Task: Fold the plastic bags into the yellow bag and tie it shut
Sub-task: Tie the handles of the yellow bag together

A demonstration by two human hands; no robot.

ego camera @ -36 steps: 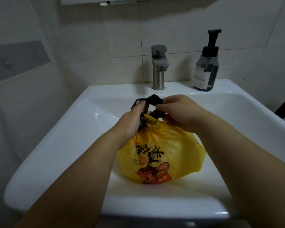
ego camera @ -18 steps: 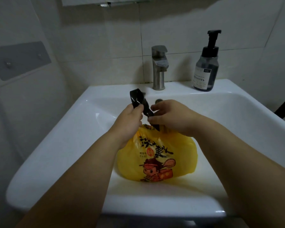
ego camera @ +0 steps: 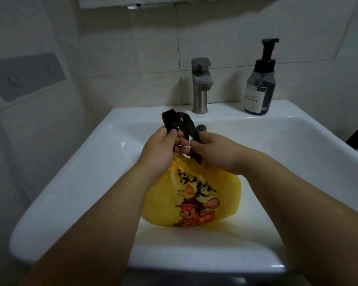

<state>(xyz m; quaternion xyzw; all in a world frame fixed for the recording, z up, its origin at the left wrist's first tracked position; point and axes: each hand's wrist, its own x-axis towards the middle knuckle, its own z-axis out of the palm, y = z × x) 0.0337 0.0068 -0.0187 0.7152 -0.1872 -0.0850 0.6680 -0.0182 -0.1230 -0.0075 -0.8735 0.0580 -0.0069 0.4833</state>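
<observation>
The white sink (ego camera: 74, 219) is shining smooth and glossy along its front edge. The yellow bag (ego camera: 194, 195) is sitting down in the bowl. It is puffy and crinkly and made of thin plastic. It is showing big black Chinese brush letters, a small round red stamp and a cartoon figure in a red hat.

Just above the bag, the two hands are working close together on the shiny black plastic loops (ego camera: 186, 124) sticking up from the bag's top. The left hand (ego camera: 159, 153) is pinching one loop between thumb and fingers. The right hand (ego camera: 217, 151) is gripping the other.

Behind them a round metal drain (ego camera: 201, 127) is peeking out. Farther back a boxy grey metal tap (ego camera: 201, 85) is standing on the sink's back edge. Beside it, to the right, a see-through pump bottle (ego camera: 258, 87) with a black top is holding dark liquid. The writing on its white label is too small to read. Pale tiles (ego camera: 132, 48) are covering the wall.
</observation>
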